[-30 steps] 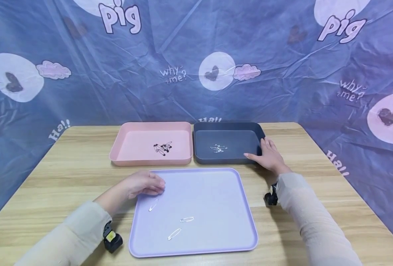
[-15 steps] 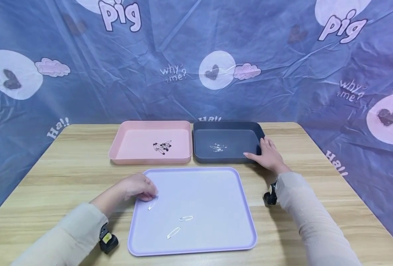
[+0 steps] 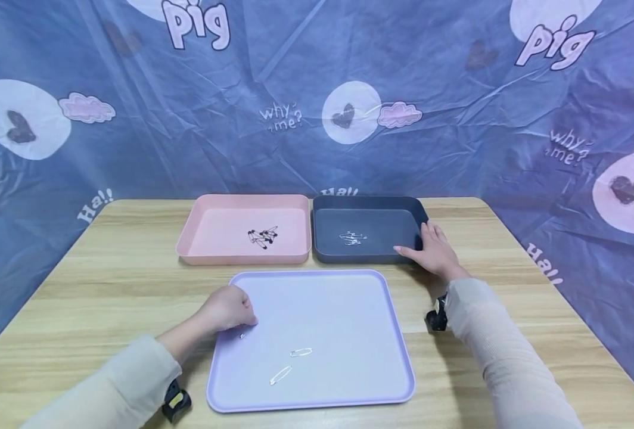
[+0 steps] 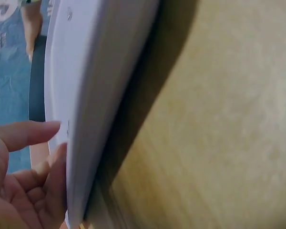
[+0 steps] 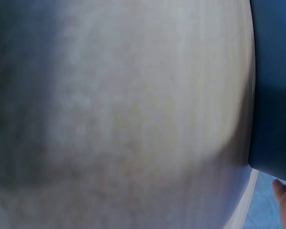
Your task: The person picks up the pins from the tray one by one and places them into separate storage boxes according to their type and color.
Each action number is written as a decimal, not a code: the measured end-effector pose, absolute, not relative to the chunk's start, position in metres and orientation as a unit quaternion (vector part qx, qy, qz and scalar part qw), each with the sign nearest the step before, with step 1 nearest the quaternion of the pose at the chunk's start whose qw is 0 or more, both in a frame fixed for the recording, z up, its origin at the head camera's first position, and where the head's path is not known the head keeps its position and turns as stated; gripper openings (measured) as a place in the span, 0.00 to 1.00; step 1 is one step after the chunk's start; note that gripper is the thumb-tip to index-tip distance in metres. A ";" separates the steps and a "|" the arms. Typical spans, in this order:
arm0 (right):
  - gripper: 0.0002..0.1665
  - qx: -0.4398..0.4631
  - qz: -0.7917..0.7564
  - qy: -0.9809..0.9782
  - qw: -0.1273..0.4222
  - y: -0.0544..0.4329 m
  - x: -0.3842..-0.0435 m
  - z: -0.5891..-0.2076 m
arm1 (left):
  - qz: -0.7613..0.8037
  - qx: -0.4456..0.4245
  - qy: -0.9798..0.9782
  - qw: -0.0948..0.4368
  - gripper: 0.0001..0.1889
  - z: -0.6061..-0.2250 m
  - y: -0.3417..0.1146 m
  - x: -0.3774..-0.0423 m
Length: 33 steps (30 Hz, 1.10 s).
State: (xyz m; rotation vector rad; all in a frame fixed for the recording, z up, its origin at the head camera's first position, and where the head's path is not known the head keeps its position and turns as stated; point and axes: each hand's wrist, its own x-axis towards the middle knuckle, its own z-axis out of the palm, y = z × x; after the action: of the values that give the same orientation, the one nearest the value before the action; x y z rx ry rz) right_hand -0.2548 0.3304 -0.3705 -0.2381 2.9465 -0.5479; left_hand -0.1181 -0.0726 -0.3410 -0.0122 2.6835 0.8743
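My left hand [image 3: 230, 308] reaches over the left edge of the lilac tray [image 3: 344, 310], fingers bent downward. Beneath it one silver safety pin [image 3: 242, 336] is mostly hidden, only its end showing. The left wrist view shows the thumb and index finger [image 4: 33, 133] apart, with a bit of pin [image 4: 68, 129] just beyond them. Two more silver safety pins, an upper one [image 3: 301, 353] and a lower one [image 3: 280, 376], lie on the tray. My right hand [image 3: 435, 250] rests against the front right corner of the dark blue tray [image 3: 370, 259], thumb over its front rim.
The dark tray holds a small heap of silver safety pins [image 3: 353, 238]. Left of it, a pink tray [image 3: 210, 238] holds several black safety pins [image 3: 262, 236]. Both stand at the back of the wooden table [image 3: 108, 286], before a printed blue cloth [image 3: 215, 137].
My left hand has come down and slightly toward me onto the leftmost safety pin, covering most of it. The right hand stays at the dark tray's corner.
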 end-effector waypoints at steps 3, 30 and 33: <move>0.65 -0.080 -0.184 0.977 0.068 0.331 -0.255 -0.369 | 0.264 0.029 0.955 0.129 0.14 -0.341 -0.070 -0.116; 0.65 -0.080 -0.184 0.977 0.071 0.332 -0.255 -0.370 | 0.581 -0.022 0.765 0.278 0.04 -0.341 -0.079 -0.135; 0.65 -0.080 -0.185 0.977 0.069 0.332 -0.255 -0.370 | 0.618 -0.035 0.734 0.279 0.04 -0.341 -0.075 -0.138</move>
State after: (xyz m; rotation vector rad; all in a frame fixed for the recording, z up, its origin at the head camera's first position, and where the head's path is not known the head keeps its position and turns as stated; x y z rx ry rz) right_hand -0.2549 0.3317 -0.3703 -0.2411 2.9408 -0.5576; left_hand -0.1382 -0.0748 -0.3412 -0.0926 1.9706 1.6576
